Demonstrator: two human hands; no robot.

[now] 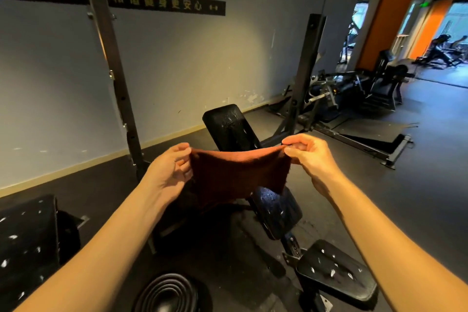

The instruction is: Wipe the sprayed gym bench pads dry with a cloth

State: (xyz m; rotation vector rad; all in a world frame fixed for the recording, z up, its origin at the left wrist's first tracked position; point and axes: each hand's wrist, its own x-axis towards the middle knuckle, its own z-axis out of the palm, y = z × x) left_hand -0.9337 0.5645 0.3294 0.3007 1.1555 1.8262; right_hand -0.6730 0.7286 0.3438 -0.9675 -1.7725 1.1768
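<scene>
A droplet-flecked seat pad (336, 275) sits nearest, low right. Above it, the left hand (168, 172) and right hand (309, 153) each pinch a top corner of a brown cloth (238, 175), stretched between them in mid-air. Beyond, the wet back pad (229, 125) tilts upward.

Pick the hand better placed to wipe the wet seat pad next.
Right, probably. The right hand pinches the cloth corner nearest the seat pad, which shows below the cloth's right edge. The left hand grips the far corner.
</scene>
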